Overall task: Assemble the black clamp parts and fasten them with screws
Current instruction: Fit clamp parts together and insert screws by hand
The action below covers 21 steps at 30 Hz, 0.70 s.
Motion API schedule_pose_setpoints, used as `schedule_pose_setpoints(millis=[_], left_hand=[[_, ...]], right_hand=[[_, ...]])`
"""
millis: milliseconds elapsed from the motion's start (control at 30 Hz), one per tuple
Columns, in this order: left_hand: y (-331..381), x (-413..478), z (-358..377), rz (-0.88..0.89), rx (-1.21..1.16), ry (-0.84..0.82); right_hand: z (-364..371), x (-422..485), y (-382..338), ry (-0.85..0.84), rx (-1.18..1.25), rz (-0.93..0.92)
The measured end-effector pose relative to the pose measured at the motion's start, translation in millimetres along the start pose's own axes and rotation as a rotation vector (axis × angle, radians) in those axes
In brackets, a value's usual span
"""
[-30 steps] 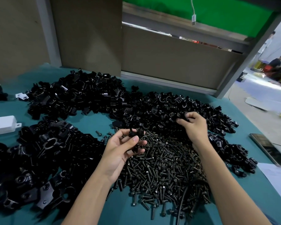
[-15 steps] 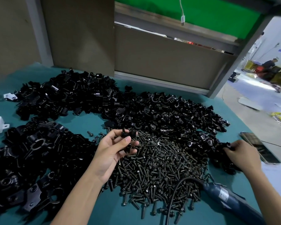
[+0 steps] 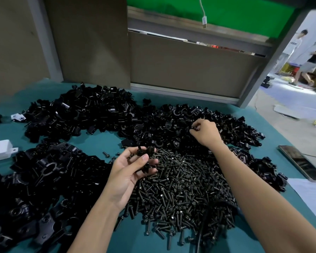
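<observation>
My left hand [image 3: 130, 167] is palm up over the near edge of the screw pile [image 3: 181, 189] and holds a black clamp assembly [image 3: 146, 153] between thumb and fingers. My right hand [image 3: 205, 134] reaches into the far pile of small black half-round clamp parts [image 3: 171, 125], with its fingertips pinching one small black piece [image 3: 194, 128]. Dark screws lie heaped between my two forearms. Larger black clamp bodies [image 3: 44, 172] are heaped at the left.
A teal mat [image 3: 98, 143] covers the table. A white box [image 3: 0, 150] lies at the left edge, a phone [image 3: 299, 164] and white paper [image 3: 314, 194] at the right. A black cable [image 3: 201, 232] runs through the near screws. Two people stand in the far right background.
My right hand moved from the right side of the table, near a blue power tool, back up into the far clamp pile. The tool is out of view now. My left hand kept its hold.
</observation>
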<state>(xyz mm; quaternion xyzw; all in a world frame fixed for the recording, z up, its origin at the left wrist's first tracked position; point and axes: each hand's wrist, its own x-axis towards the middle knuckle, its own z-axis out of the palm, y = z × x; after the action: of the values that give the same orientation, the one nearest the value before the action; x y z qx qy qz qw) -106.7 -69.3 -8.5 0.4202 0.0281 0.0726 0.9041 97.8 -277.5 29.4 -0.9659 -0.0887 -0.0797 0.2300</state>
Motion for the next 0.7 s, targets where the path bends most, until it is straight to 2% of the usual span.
schedule_pose_setpoints(millis=[167, 267, 367, 467, 600, 700], left_hand=[[0, 0, 1, 0.000, -0.003, 0.001], [-1, 0, 0, -0.002, -0.008, -0.008], [-5, 2, 1, -0.020, -0.011, -0.004], [-8, 2, 2, -0.039, -0.007, -0.003], [-8, 3, 1, -0.035, 0.002, 0.005], [-6, 3, -1, -0.024, 0.010, 0.002]], right_hand=[[-24, -11, 20, 0.281, 0.187, 0.095], [-53, -44, 66, 0.398, 0.069, 0.133], [-74, -77, 115, 0.373, -0.069, 0.275], [-83, -89, 137, 0.246, -0.110, 0.346], [-81, -76, 123, 0.249, -0.014, 0.246], [-69, -56, 91, 0.184, 0.123, 0.144]])
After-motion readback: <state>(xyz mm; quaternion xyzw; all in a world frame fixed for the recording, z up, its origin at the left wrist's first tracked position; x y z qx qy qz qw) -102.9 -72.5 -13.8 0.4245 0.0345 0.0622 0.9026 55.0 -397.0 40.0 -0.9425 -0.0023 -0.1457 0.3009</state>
